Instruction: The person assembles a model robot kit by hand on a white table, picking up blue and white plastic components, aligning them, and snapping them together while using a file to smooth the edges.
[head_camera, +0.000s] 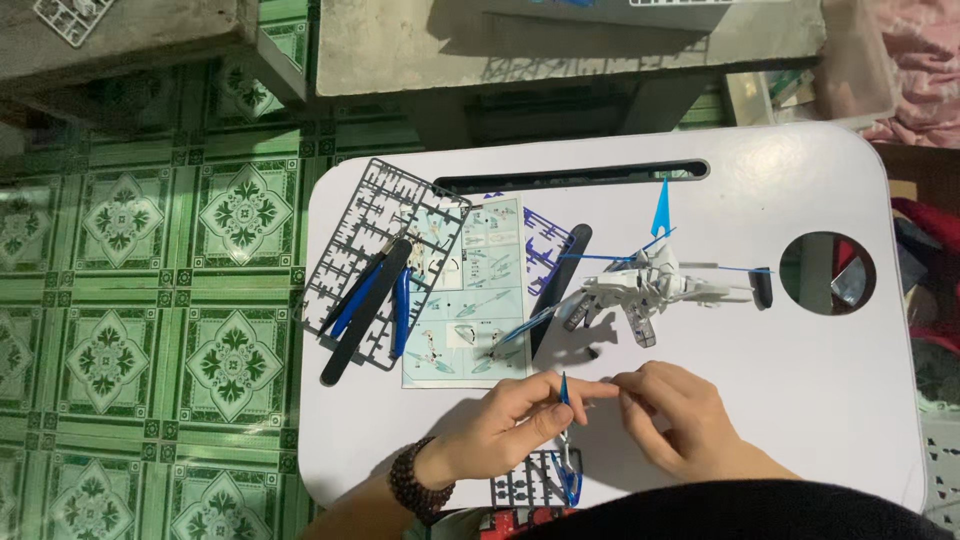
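Note:
My left hand (520, 415), with a dark bead bracelet on the wrist, pinches a small blue pointed model part (564, 390) at the near middle of the white lap table (820, 400). Right beside it, my right hand (672, 410) has its fingertips closed on a tiny piece that I cannot make out. Beyond the hands lies a white model figure (645, 285) with thin blue blades. A blue-handled nipper (398, 305) rests on a grey parts frame (375, 235), next to a folded instruction sheet (478, 300).
A black file stick (560, 285) lies beside the sheet, another (365, 315) on the frame. A dark parts frame (525, 488) sits at the near edge. The table has a long slot (570, 178) and a round hole (827, 273). Green patterned floor tiles (150, 300) lie left.

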